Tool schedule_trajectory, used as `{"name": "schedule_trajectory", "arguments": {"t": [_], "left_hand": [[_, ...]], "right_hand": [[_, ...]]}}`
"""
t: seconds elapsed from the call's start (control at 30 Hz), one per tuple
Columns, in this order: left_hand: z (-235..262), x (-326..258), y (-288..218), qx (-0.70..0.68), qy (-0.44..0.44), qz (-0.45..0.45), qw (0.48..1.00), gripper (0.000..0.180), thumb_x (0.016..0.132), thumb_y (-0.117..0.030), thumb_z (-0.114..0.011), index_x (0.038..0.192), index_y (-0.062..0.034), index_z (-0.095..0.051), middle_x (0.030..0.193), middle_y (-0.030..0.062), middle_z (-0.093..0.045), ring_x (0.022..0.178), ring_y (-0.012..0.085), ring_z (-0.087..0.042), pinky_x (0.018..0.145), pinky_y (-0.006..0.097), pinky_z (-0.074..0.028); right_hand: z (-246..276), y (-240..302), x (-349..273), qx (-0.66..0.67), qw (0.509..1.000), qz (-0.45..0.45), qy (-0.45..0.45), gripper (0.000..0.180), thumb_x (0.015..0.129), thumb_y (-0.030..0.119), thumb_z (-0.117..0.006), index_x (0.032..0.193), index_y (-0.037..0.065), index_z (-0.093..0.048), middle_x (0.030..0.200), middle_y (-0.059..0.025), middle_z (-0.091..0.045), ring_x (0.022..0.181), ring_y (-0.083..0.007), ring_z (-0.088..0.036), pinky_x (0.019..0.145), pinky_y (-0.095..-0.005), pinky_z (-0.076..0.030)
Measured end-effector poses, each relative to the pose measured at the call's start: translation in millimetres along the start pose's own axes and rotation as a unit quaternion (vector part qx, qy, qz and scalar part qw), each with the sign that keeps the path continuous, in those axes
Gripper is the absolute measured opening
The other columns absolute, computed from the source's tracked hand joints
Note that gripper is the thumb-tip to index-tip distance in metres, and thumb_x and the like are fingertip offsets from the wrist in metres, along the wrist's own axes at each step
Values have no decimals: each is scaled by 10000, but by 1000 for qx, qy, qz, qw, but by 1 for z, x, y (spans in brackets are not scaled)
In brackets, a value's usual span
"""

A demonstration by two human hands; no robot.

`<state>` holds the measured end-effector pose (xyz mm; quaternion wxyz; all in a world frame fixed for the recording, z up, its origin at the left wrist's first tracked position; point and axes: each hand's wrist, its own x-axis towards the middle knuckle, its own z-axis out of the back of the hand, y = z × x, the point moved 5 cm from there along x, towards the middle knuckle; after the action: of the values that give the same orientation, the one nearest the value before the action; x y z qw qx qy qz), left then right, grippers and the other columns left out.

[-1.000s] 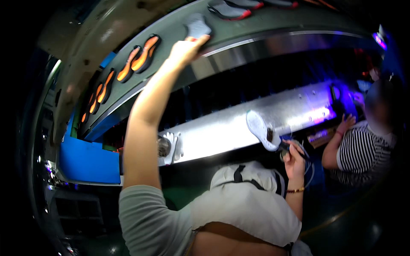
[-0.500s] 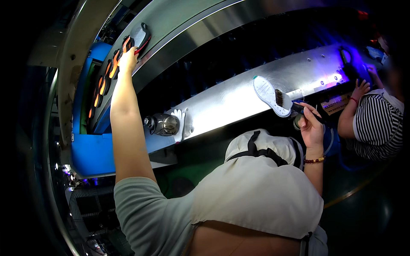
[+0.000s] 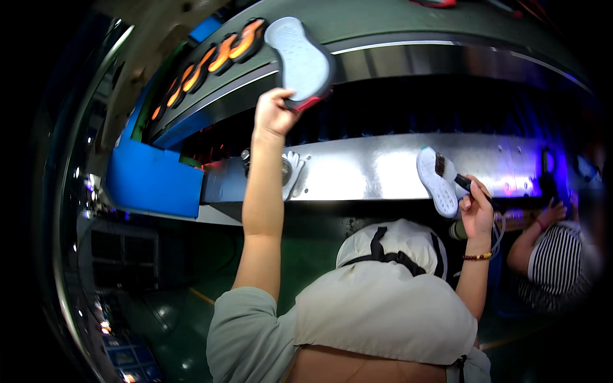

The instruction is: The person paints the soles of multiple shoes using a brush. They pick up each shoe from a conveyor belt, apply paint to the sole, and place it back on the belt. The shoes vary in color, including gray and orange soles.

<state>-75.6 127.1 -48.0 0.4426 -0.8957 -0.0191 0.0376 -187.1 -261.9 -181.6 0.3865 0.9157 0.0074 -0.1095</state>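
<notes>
Left hand (image 3: 273, 113), raised at upper centre, is closed around the lower edge of a grey shoe sole (image 3: 300, 59); its fingertips are hidden behind the sole. Right hand (image 3: 476, 209), at centre right, is wrapped around a brush (image 3: 454, 177) held against a white sole (image 3: 437, 181). Orange soles (image 3: 211, 60) are lined up along the conveyor (image 3: 396, 25) at upper left. A white cap (image 3: 397, 246) blocks the lower centre. A striped-sleeved person (image 3: 554, 258) is dim at the right edge.

Person seen from above: short grey-green sleeve (image 3: 246, 329) left of the white cap (image 3: 389, 246); cap crossed by black straps (image 3: 383, 252). Pale cloth (image 3: 383, 313) drapes below the cap. Brown bead bracelet (image 3: 477, 256) right of the cap.
</notes>
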Motion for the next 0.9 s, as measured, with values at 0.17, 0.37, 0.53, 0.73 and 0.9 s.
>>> {"name": "schedule_trajectory", "arguments": {"t": [0.17, 0.37, 0.53, 0.73, 0.9], "left_hand": [[18, -63, 36, 56, 46, -92, 993, 567, 646, -52, -514, 1180, 60, -356, 1086, 199, -512, 977, 277, -542, 860, 364, -443], [36, -96, 104, -30, 117, 110, 987, 609, 609, -48, -614, 1171, 34, -393, 1053, 138, -530, 934, 219, -547, 829, 319, -445], [5, -97, 116, -296, 159, 24, 941, 877, 620, -596, -619, 1226, -24, -347, 1144, 196, -461, 1025, 285, -503, 861, 386, -428], [-32, -80, 128, -261, 264, 119, 921, 952, 638, -792, -278, 1243, -59, -331, 1134, 200, -464, 1009, 351, -497, 821, 464, -443], [-44, -83, 162, -220, 191, 155, 944, 962, 653, -799, -208, 1287, -77, -256, 1163, 231, -436, 1045, 408, -453, 884, 494, -373]], "right_hand": [[-10, -10, -1, -30, 999, 11, 27, 217, 829, 61, -500, 1034, -9, -520, 1011, -127, -562, 663, -100, -504, 591, -190, -405], [-25, -8, -4, -54, 996, 42, 63, 243, 773, 8, -555, 1011, -16, -509, 992, -126, -560, 794, -134, -542, 696, -221, -447], [-42, 13, -19, -29, 988, 84, 129, 235, 759, 6, -544, 991, -20, -515, 1000, -147, -556, 937, -203, -530, 839, -288, -413], [-106, 15, -30, -162, 968, 78, 175, 218, 706, -12, -563, 920, -53, -574, 909, -152, -603, 833, -188, -575, 804, -270, -431], [-142, 2, 2, -220, 953, 57, 202, 195, 702, -2, -624, 893, -35, -608, 807, -94, -621, 724, -128, -583, 683, -211, -458]]}}
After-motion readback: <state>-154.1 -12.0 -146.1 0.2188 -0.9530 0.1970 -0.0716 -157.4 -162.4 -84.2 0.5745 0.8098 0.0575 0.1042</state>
